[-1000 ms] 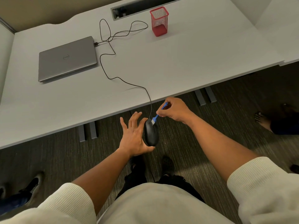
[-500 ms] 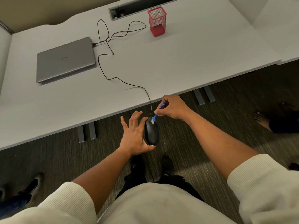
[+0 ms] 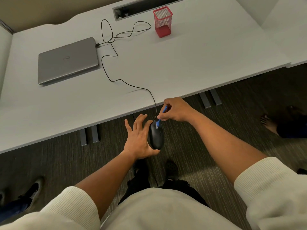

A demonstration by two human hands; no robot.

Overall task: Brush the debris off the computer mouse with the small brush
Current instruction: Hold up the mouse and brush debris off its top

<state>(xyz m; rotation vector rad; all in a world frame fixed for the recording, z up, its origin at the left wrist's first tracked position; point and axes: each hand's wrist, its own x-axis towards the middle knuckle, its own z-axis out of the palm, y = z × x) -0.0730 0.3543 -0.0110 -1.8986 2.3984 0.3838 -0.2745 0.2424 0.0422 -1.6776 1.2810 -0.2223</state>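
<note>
A black wired computer mouse (image 3: 157, 138) is held in the air just off the white desk's (image 3: 191, 67) front edge, above the floor. My left hand (image 3: 137, 138) holds it from the left, thumb curled under its near end and the other fingers spread and fairly straight. My right hand (image 3: 176, 111) pinches a small blue brush (image 3: 159, 122). Its pale bristles touch the mouse's far end, near where the cable leaves it. The mouse's black cable (image 3: 116, 79) runs back across the desk.
A closed grey laptop (image 3: 68, 61) lies at the desk's left, with the cable plugged in. A red mesh pen cup (image 3: 162, 22) stands at the back beside a cable slot (image 3: 142, 5). Another person's bare foot (image 3: 269, 122) is at the right, a shoe (image 3: 33, 188) at the lower left.
My right hand has shifted slightly left and the brush tip has slid a little along the mouse's far end. My left hand and the mouse have stayed in place.
</note>
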